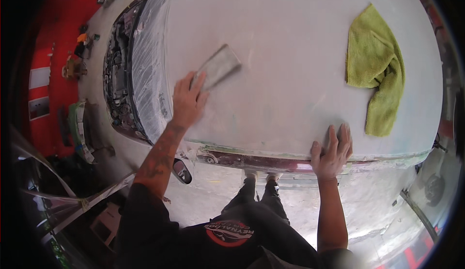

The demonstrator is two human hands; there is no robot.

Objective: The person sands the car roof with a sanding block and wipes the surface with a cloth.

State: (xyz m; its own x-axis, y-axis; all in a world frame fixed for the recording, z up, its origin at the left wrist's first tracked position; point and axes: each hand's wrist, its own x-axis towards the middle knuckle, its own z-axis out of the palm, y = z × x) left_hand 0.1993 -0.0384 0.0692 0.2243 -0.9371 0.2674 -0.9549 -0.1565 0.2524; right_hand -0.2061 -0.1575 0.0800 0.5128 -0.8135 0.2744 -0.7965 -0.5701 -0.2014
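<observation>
My left hand (189, 99) grips the near end of a grey rectangular sanding block (222, 67), which lies on the dull, whitish car roof (290, 51). The block and fingertips are slightly blurred. At the roof's near edge, my right hand (333, 151) rests flat with its fingers apart and nothing in it. A crumpled yellow-green towel (373, 58) is spread on the roof, beyond and to the right of that hand.
Clear plastic film (150, 60) covers the windshield on the left, beside the exposed engine bay (117, 70). A side mirror (182, 171) sticks out below my left forearm. Removed body parts (80, 131) stand by the red wall (53, 51). My feet are close to the car's side.
</observation>
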